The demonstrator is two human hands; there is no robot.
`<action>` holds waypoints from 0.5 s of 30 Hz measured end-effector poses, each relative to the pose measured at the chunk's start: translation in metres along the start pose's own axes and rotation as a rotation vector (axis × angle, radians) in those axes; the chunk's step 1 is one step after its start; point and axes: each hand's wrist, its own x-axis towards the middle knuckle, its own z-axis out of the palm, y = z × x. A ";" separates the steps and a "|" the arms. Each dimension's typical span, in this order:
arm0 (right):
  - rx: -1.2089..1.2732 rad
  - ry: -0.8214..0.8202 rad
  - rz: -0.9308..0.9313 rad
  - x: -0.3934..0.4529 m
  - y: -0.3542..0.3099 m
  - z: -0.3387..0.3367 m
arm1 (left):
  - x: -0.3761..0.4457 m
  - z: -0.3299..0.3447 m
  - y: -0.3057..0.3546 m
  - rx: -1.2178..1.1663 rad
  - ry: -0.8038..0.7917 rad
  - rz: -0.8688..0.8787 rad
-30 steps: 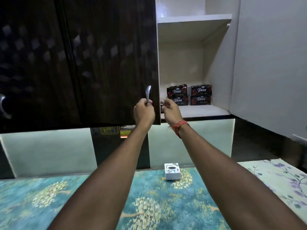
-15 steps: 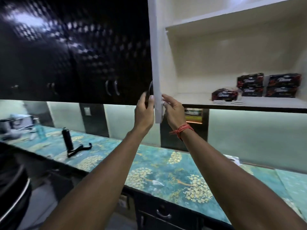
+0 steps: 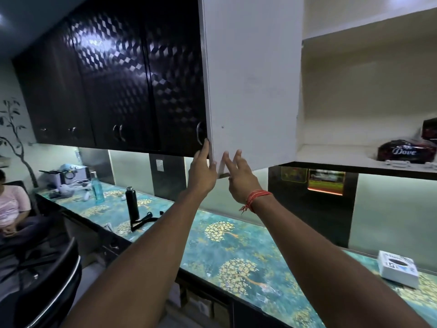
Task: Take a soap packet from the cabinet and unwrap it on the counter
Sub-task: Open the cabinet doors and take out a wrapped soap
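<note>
The white inner face of the open cabinet door (image 3: 250, 79) fills the upper middle. My left hand (image 3: 202, 170) grips its lower free edge, thumb on the white side and fingers on the dark front. My right hand (image 3: 238, 178), a red thread at its wrist, rests spread fingers against the door's inner face near the bottom corner. On the lower shelf (image 3: 343, 159) at the right lies a dark Dove soap packet (image 3: 405, 151). Part of another dark packet (image 3: 430, 129) shows behind it at the frame edge.
Below runs a teal patterned counter (image 3: 212, 245) with a white box (image 3: 397, 268) at the right, and a black bottle (image 3: 132, 204) with strap and a blue bottle (image 3: 97, 188) further left. A seated person (image 3: 11, 209) and a black chair (image 3: 47, 280) are at the left.
The door has swung further open to the left and my view has turned left with it. My left hand moved from the handle to the door's edge; my right hand's fingers have spread.
</note>
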 end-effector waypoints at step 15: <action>0.314 0.120 0.135 -0.027 0.013 -0.044 | -0.013 0.025 0.029 0.526 0.169 0.107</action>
